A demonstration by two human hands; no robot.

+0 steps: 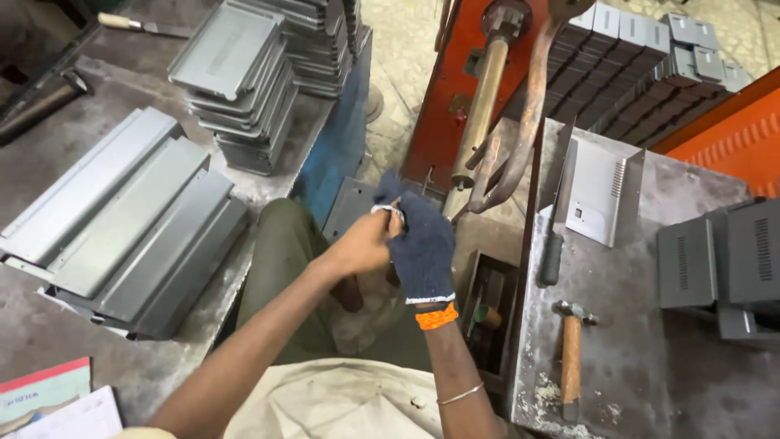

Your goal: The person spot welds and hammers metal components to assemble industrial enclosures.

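Glove's nearly on but not quite, as far as I can see from here. The right hand (422, 244) is inside a dark blue knit glove (426, 260) w/ an orange cuff down at the wrist, fingers up and loosely spread, gripping nothing. The bare left hand (366, 242) is pinched shut on the glove's white edge up by the thumb, tugging at it, so I'd say the fit is being finished off, not done. Both hands sit mid-air over the person's lap, between the two benches, right in front of the orange press (455, 89) and its long brass-coloured handle (481, 106). No metal part is in either hand. Stock looks untouched: long grey folded sheet-metal panels (130, 219) lie on the left bench (49, 333), a stack of grey trays (240, 89) behind them. On the right bench (634, 358) a wooden-handled hammer (571, 358) lies near the front, a light grey vented cover (603, 191) farther back, dark grey boxes (719, 260) at the right edge. Can't tell if the left hand gets a glove too; none in sight.
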